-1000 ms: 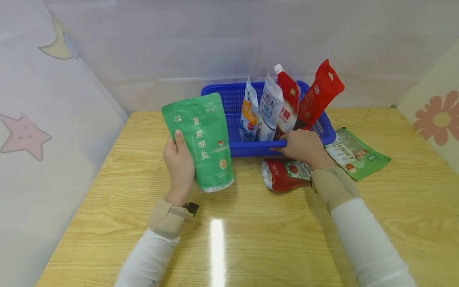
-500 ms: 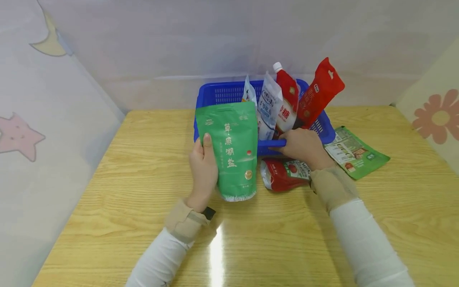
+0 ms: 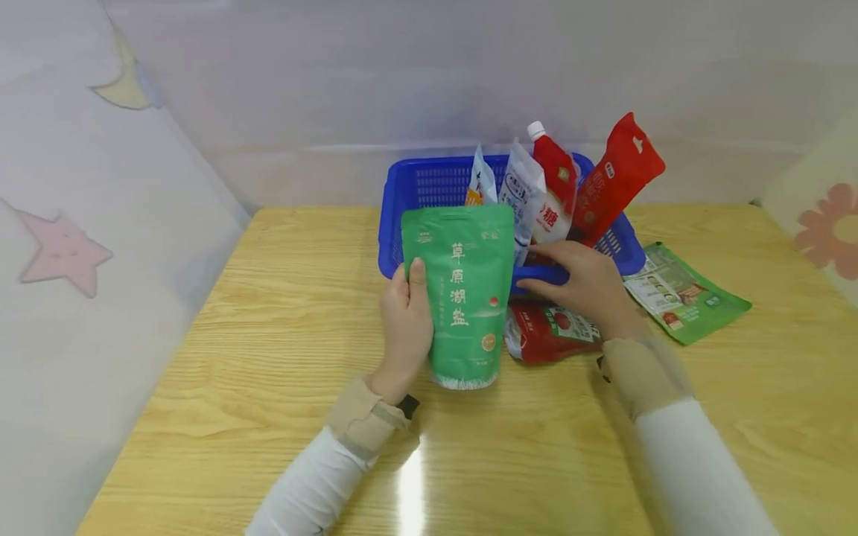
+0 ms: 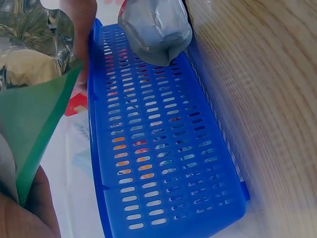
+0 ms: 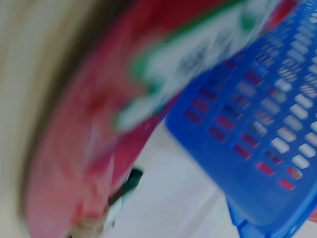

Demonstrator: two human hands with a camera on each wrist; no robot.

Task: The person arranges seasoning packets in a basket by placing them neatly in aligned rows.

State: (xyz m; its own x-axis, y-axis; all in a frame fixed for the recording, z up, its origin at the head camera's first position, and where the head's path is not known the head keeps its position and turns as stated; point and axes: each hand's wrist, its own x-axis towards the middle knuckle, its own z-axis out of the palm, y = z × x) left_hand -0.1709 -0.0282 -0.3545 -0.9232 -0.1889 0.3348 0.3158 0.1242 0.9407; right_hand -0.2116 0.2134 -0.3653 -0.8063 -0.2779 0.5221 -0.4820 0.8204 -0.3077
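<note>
My left hand grips a green salt pouch by its left side, thumb across the front. The pouch is upright, in front of the blue basket, and hides part of its front rim. In the left wrist view the pouch is at the left edge, beside the basket's slotted wall. My right hand is at the basket's front rim, thumb and fingers spread apart on either side of it. Below that hand lies a red ketchup pouch, seen close and blurred in the right wrist view.
Inside the basket stand a light blue bag, a white bag, a red spouted sugar pouch and a leaning red bag. A flat green packet lies on the wooden table to the right. A wall stands behind.
My left hand has carried the salt pouch rightward to the front of the basket. My right hand has loosened from the rim, its thumb and fingers now spread.
</note>
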